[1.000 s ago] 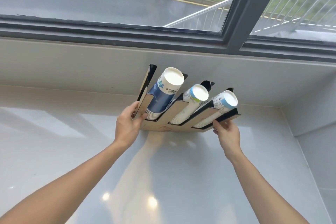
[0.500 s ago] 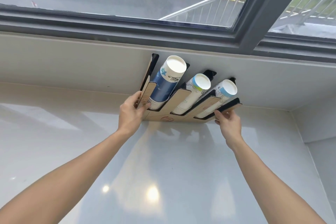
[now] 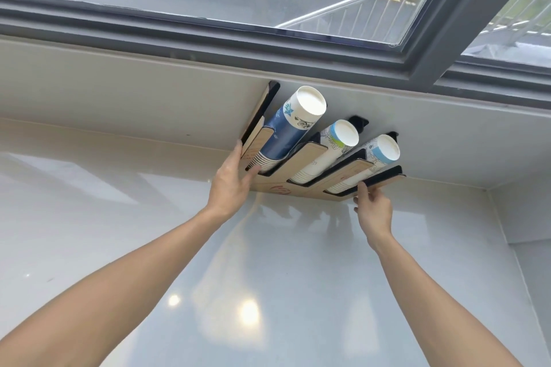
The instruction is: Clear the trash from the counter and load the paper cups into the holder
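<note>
A wooden cup holder (image 3: 301, 167) with black edges leans against the back wall of the white counter (image 3: 268, 262). Three stacks of paper cups lie in its slots: a blue stack (image 3: 286, 134) on the left, a green-banded white stack (image 3: 328, 149) in the middle, and a light-blue-banded stack (image 3: 369, 164) on the right. My left hand (image 3: 229, 182) grips the holder's lower left edge. My right hand (image 3: 372, 208) pinches its lower right corner from below.
A grey-framed window (image 3: 268, 39) runs above the counter's low back wall (image 3: 149, 98). A side wall (image 3: 524, 211) closes the counter on the right. Glossy counter surface spreads under my forearms.
Both hands have pushed the holder farther back and up toward the wall; its top now rests against the wall under the window sill.
</note>
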